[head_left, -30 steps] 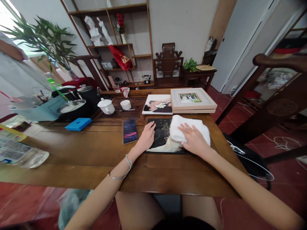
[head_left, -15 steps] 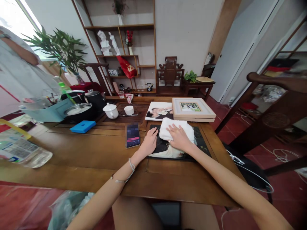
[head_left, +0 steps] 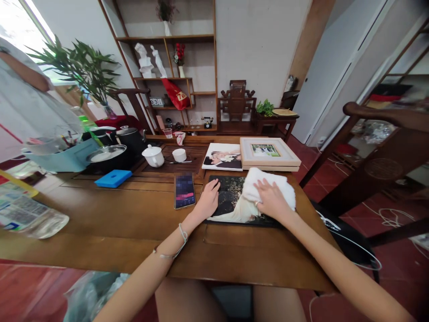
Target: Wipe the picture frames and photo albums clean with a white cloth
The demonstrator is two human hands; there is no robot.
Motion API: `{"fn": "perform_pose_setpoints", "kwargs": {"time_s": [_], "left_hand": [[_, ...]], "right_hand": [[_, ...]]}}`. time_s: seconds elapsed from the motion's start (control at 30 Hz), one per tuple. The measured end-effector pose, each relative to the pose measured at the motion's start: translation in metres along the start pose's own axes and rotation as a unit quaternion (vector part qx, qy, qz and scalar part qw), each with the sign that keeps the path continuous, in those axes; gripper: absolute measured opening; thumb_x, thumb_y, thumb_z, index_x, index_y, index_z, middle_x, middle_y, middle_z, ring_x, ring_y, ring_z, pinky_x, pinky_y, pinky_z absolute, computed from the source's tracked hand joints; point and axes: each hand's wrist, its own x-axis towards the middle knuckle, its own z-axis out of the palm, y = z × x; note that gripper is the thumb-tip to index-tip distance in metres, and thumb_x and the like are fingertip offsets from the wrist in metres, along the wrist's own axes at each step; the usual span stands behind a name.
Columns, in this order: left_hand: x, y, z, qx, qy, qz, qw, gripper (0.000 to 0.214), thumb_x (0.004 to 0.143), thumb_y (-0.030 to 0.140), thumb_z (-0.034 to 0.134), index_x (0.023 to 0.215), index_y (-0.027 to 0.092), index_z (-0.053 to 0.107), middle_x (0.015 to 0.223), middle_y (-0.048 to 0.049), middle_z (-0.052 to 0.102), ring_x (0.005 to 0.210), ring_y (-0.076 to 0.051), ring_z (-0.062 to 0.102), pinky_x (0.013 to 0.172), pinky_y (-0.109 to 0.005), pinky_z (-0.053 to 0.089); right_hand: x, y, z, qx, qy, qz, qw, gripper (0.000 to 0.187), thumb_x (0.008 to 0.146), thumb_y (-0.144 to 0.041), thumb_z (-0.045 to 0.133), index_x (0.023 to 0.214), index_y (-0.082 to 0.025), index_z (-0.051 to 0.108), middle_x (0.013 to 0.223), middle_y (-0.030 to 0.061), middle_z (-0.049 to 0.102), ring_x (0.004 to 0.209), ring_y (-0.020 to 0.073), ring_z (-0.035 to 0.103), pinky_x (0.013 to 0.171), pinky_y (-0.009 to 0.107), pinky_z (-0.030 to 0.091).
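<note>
A dark photo panel (head_left: 231, 202), showing a pale dress, lies flat on the wooden table in front of me. At its left edge, my left hand (head_left: 209, 199) presses and holds it, fingers bent over the border. My right hand (head_left: 272, 199) is on a white towel (head_left: 284, 185), pressing it against the panel's right part with the fingers spread over the cloth. The towel hides that side of the panel and reaches past its right edge. Close to my left hand lies a phone (head_left: 184, 191) with its screen lit.
Behind the panel are a photo print (head_left: 221, 157) and stacked framed pictures (head_left: 270, 154). To the left stand a lidded white cup (head_left: 153, 155), a small white bowl (head_left: 179, 155), a blue block (head_left: 113, 178) and a clear bottle (head_left: 43, 219). A person (head_left: 27, 85) stands at far left.
My right hand has slid the towel to the right across the panel, uncovering its middle. My left hand stays at the left edge.
</note>
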Motion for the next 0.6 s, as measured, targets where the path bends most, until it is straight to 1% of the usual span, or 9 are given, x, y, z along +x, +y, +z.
{"fn": "perform_pose_setpoints", "kwargs": {"time_s": [0.07,0.13,0.2,0.23,0.3,0.37,0.43,0.5,0.6], "left_hand": [[0.0,-0.001,-0.002,-0.007,-0.005,-0.002,1.0,0.043,0.094,0.013,0.039,0.134,0.014,0.054,0.143,-0.0179,0.05,0.137,-0.028,0.043,0.114,-0.055,0.037],[0.001,-0.001,-0.004,-0.013,-0.014,-0.007,1.0,0.039,0.094,0.016,0.042,0.131,0.014,0.056,0.143,-0.0186,0.05,0.136,-0.029,0.044,0.114,-0.054,0.037],[0.001,-0.001,-0.005,-0.018,-0.021,-0.013,1.0,0.036,0.095,0.02,0.045,0.128,0.014,0.059,0.143,-0.0188,0.049,0.136,-0.03,0.045,0.113,-0.053,0.038],[0.001,-0.001,-0.006,-0.019,-0.023,-0.015,0.999,0.036,0.095,0.02,0.045,0.128,0.014,0.059,0.143,-0.0186,0.049,0.136,-0.03,0.045,0.113,-0.053,0.038],[0.001,-0.002,-0.006,-0.018,-0.02,-0.015,1.0,0.038,0.095,0.017,0.041,0.129,0.013,0.058,0.143,-0.0188,0.049,0.137,-0.029,0.044,0.115,-0.052,0.037],[0.001,-0.002,-0.006,-0.017,-0.016,-0.01,1.0,0.041,0.096,0.015,0.038,0.132,0.011,0.055,0.144,-0.019,0.049,0.137,-0.028,0.043,0.116,-0.052,0.035],[0.001,-0.002,-0.006,-0.016,-0.012,-0.005,1.0,0.041,0.096,0.016,0.037,0.134,0.012,0.054,0.144,-0.0183,0.049,0.138,-0.028,0.042,0.116,-0.053,0.035],[0.001,-0.002,-0.005,-0.012,-0.012,-0.005,1.0,0.041,0.097,0.017,0.037,0.133,0.012,0.054,0.144,-0.0187,0.049,0.137,-0.028,0.043,0.115,-0.054,0.035],[0.001,-0.001,-0.005,-0.01,-0.01,-0.006,1.0,0.041,0.097,0.017,0.036,0.134,0.011,0.054,0.143,-0.0192,0.049,0.137,-0.028,0.043,0.115,-0.055,0.035]], "right_hand": [[-0.008,-0.027,0.001,0.015,-0.019,-0.078,0.997,0.072,0.073,-0.019,0.059,0.142,-0.005,0.047,0.149,0.0206,0.043,0.143,0.0369,0.03,0.116,0.058,0.021],[-0.015,-0.047,0.002,0.04,-0.027,-0.186,0.981,0.077,0.069,-0.02,0.06,0.144,-0.008,0.045,0.153,0.0172,0.039,0.146,0.0332,0.026,0.119,0.054,0.017],[-0.018,-0.054,0.002,0.071,-0.02,-0.264,0.962,0.079,0.068,-0.02,0.06,0.144,-0.008,0.044,0.153,0.0176,0.038,0.146,0.0328,0.025,0.119,0.055,0.015],[-0.016,-0.053,0.002,0.083,-0.017,-0.271,0.959,0.078,0.068,-0.02,0.06,0.144,-0.008,0.045,0.153,0.0175,0.039,0.145,0.0322,0.027,0.119,0.055,0.016],[-0.009,-0.041,0.001,0.077,-0.018,-0.211,0.974,0.074,0.07,-0.02,0.059,0.143,-0.013,0.048,0.151,0.0136,0.043,0.144,0.0281,0.031,0.119,0.05,0.019],[0.002,-0.021,-0.001,0.043,-0.023,-0.113,0.992,0.069,0.075,-0.02,0.058,0.143,-0.013,0.048,0.15,0.0125,0.045,0.143,0.0265,0.033,0.118,0.046,0.023],[0.009,0.0,-0.004,0.006,-0.019,-0.025,1.0,0.063,0.08,-0.021,0.055,0.141,-0.008,0.048,0.148,0.0177,0.047,0.141,0.0311,0.037,0.115,0.049,0.028],[0.01,0.015,-0.009,-0.018,-0.011,0.032,0.999,0.056,0.082,-0.02,0.053,0.136,-0.003,0.052,0.139,0.025,0.054,0.133,0.0377,0.046,0.106,0.053,0.038],[-0.002,0.014,-0.018,-0.051,-0.014,0.081,0.995,0.042,0.082,-0.019,0.053,0.119,-0.004,0.064,0.109,0.0274,0.069,0.105,0.0399,0.064,0.085,0.048,0.051]]}}
